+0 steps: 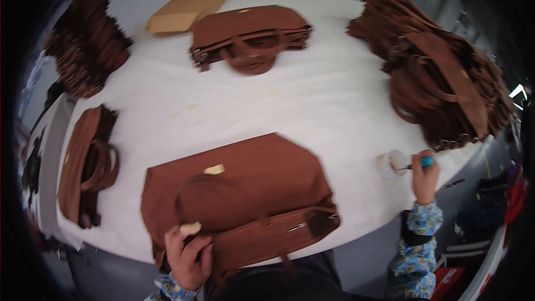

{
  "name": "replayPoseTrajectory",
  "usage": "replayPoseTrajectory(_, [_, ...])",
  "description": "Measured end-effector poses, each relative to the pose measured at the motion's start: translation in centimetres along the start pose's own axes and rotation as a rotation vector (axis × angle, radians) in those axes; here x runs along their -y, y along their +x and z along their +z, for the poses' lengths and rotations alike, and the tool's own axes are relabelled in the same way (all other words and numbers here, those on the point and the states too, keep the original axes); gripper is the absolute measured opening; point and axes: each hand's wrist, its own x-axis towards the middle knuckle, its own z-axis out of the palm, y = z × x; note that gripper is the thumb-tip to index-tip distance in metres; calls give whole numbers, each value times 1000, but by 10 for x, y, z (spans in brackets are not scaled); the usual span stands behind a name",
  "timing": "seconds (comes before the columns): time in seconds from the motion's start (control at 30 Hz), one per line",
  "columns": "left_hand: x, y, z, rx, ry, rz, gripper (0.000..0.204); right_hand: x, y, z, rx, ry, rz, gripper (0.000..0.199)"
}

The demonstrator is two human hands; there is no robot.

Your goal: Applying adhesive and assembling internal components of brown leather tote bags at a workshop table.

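A brown bag [267, 161] lies flat in front of me at the table's near edge, with a curved handle across its front and a long opening along its near side. A small pale gold patch [214, 169] sits on its upper panel. My left hand [190, 259] rests over the bag's near left part with curled fingers, a small cream-coloured piece [191, 227] at its fingertips. My right hand [426, 181] is closed round the teal handle of a thin tool [426, 161]. The tool's tip reaches a small round translucent tub [392, 164], which is blurred.
Similar brown bags lie at the left [81, 167] and far middle [245, 25] of the white table [223, 97]. Piled bags stand at far left [89, 39] and right [446, 78]. Behind the middle bag lies a tan cardboard piece [189, 11].
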Motion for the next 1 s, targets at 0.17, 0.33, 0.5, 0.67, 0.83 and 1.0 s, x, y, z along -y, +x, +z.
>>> replayPoseTrajectory(0.17, [3,-7,-30,-4,140,-198,41,-22,3,-15,120,35,57,15])
replayPoseTrajectory(0.33, [23,-7,-70,348,-96,-502,36,28,-10,-36,-12,174,27,17])
replayPoseTrajectory(0.5, [43,6,-55,520,-399,-271,19,144,-66,-24,156,1039,-80,21])
replayPoseTrajectory(0.67, [58,-2,-55,680,-664,-363,18,223,-128,42,921,1139,238,26])
replayPoseTrajectory(0.83, [62,-3,-49,771,-821,-332,22,240,-140,66,1030,1083,321,14])
replayPoseTrajectory(1.0, [64,-4,-48,842,-873,-421,20,247,-145,74,1077,943,194,14])
